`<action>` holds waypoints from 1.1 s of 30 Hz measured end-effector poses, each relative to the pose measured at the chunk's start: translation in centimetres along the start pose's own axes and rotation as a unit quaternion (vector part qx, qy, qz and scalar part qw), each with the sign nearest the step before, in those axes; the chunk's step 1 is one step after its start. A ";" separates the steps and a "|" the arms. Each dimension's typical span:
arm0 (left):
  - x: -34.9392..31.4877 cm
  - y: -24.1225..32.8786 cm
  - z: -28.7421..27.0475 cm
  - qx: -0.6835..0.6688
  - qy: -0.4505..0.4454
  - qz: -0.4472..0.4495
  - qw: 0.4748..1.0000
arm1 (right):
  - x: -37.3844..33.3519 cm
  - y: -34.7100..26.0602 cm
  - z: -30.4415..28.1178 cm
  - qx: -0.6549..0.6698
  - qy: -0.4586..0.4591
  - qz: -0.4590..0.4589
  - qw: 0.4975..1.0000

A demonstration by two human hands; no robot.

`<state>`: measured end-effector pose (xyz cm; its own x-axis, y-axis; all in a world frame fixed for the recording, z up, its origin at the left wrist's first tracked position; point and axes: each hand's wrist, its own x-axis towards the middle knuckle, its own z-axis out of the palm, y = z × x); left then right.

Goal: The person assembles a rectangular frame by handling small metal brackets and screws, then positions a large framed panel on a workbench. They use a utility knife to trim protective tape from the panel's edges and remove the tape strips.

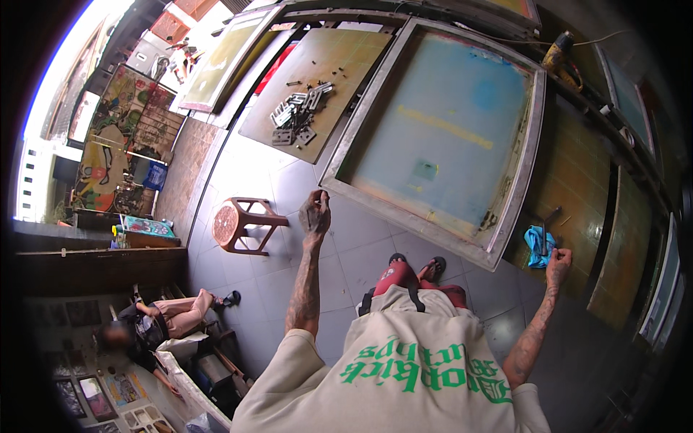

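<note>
The left grip (315, 211) has its fingers drawn in, tips at the near left corner of the framed screen (440, 130); whether they pinch the rim or only touch it, I cannot make out. Being at the corner keeps that hand off the mesh, probably to spare it smudges. The screen spreads ahead and to the right of this grip, its near edge jutting out over the floor, which likely makes the rim easy to reach; its support is hidden.

The right grip (559, 265) is beyond the screen's near right corner, fingers bent inward and nearly together, just beside a blue cloth (538, 247). A dark tool (550, 216) lies over that cloth, and I cannot see whether the fingers have its end. Cloth and tool sit on the right-hand surface (577, 166), presumably parked there to be within easy reach.

Ahead of the left grip, well apart from it, metal pieces (303, 105) are heaped on another surface (350, 50), perhaps to leave the screen unburdened. A plastic stool (242, 224) stands left of the same grip, apart from the screen.
</note>
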<state>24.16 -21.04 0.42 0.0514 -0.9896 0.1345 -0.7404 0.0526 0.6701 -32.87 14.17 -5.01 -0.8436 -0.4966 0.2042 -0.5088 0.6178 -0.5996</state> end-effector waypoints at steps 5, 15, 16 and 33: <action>2.3 -5.8 -0.1 -0.299 -0.215 -0.104 0.924 | 0.1 -0.7 0.0 0.049 -0.044 0.013 0.998; 3.0 -5.4 -0.6 -0.325 -0.223 -0.148 0.907 | -8.0 -15.4 -3.5 0.081 0.024 0.091 0.992; 3.4 -5.4 -1.2 -0.328 -0.252 -0.128 0.901 | -9.9 -16.6 -2.7 0.181 -0.021 0.105 0.978; 12.6 -5.0 -4.0 -0.264 -0.659 -0.210 0.673 | -30.8 -50.6 26.7 0.620 -0.366 0.378 0.582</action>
<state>31.16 -33.23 1.67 -0.7149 -0.1740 -0.6772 -0.4863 -0.5723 0.6603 23.41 -18.02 -1.62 -0.2153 -0.7758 -0.5931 0.8578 0.1400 -0.4946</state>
